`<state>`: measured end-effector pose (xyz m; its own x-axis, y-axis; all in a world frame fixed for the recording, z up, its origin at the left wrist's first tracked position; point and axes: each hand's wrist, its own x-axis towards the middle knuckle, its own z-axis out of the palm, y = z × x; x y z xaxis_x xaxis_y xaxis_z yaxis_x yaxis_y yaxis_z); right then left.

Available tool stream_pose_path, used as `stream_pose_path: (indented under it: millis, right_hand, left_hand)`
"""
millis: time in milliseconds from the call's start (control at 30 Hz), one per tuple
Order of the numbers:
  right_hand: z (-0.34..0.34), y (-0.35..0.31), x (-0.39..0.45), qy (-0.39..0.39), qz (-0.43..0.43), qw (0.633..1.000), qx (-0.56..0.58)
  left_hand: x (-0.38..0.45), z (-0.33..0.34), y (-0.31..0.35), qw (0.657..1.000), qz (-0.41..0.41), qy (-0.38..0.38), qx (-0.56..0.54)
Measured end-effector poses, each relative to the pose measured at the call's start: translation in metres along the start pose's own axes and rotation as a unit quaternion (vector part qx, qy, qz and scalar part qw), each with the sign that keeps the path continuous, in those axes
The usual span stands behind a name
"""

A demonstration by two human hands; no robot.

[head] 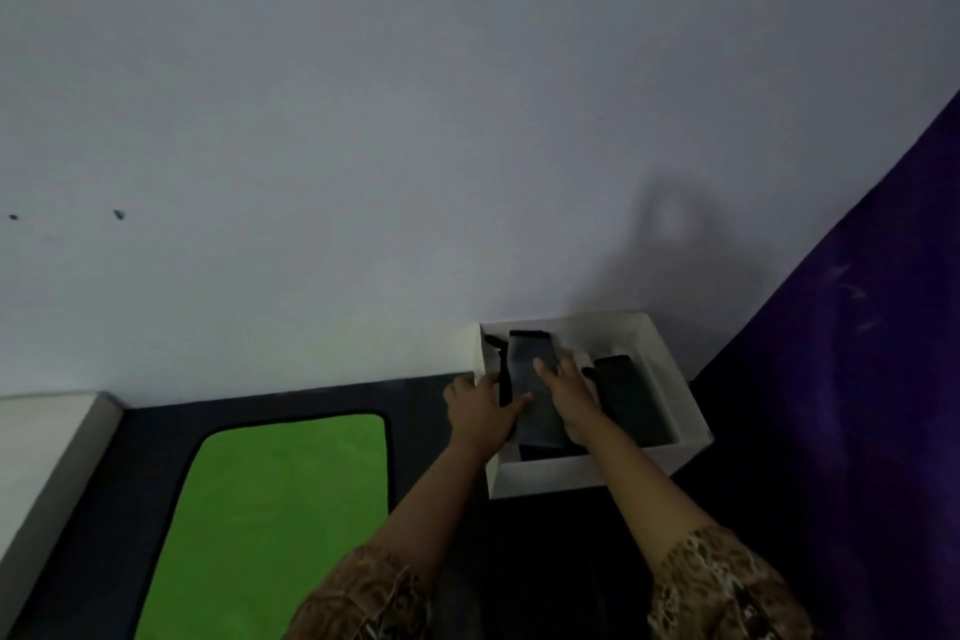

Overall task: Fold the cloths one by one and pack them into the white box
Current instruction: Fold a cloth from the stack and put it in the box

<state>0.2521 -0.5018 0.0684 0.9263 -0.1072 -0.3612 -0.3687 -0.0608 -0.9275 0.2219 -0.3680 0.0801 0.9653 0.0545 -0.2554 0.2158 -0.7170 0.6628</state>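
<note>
Pressing a folded grey cloth (pixel 535 395) into the white box (pixel 550 476), you have both hands flat on it: left hand (pixel 480 413) and right hand (pixel 569 398), fingers spread, gripping nothing. Another dark folded cloth (pixel 631 398) already lies beside it. The green cloth (pixel 275 509) on the dark table (pixel 150 437) remains unfolded.
</note>
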Motion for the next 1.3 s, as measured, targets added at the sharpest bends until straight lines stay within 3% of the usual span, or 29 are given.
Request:
stream_pose_path:
  millis: [233,333,467,633,767,867,967,1067,1200,1300]
  right_hand:
    - [0.017,0.036,0.046,-0.039,0.087,0.995,-0.001]
    - [0.024,0.044,0.057,0.013,0.084,0.996,-0.014]
    - [0.022,0.053,0.063,0.014,0.024,0.994,-0.105]
    - [0.017,0.066,0.064,0.015,-0.090,0.957,-0.277]
    - [0.014,0.073,0.066,-0.056,-0.063,0.936,-0.343]
    - [0.013,0.058,0.059,-0.051,-0.066,0.935,-0.346]
    - [0.013,0.028,0.034,0.036,-0.123,0.950,-0.286]
    - [0.027,0.008,-0.006,0.028,-0.138,0.974,-0.178]
    - [0.075,0.008,-0.072,-0.027,-0.153,0.981,-0.116]
    - [0.115,0.042,-0.110,-0.107,-0.136,0.974,-0.148]
  left_hand:
    - [0.015,0.017,-0.006,0.991,0.024,0.026,0.127]
    - [0.023,0.029,-0.012,0.973,0.037,0.081,0.211]
    - [0.034,0.035,-0.007,0.945,0.061,0.065,0.313]
    - [0.041,0.036,-0.002,0.929,0.040,0.013,0.367]
    - [0.038,0.030,-0.004,0.950,0.053,-0.007,0.308]
    - [0.031,0.019,-0.012,0.978,0.067,-0.020,0.196]
    - [0.013,-0.001,-0.029,0.988,0.113,0.090,0.062]
    - [-0.008,-0.025,-0.067,0.971,0.116,0.209,-0.030]
    - [-0.043,-0.049,-0.143,0.964,-0.009,0.252,-0.084]
    - [-0.076,-0.063,-0.212,0.955,-0.132,0.259,-0.061]
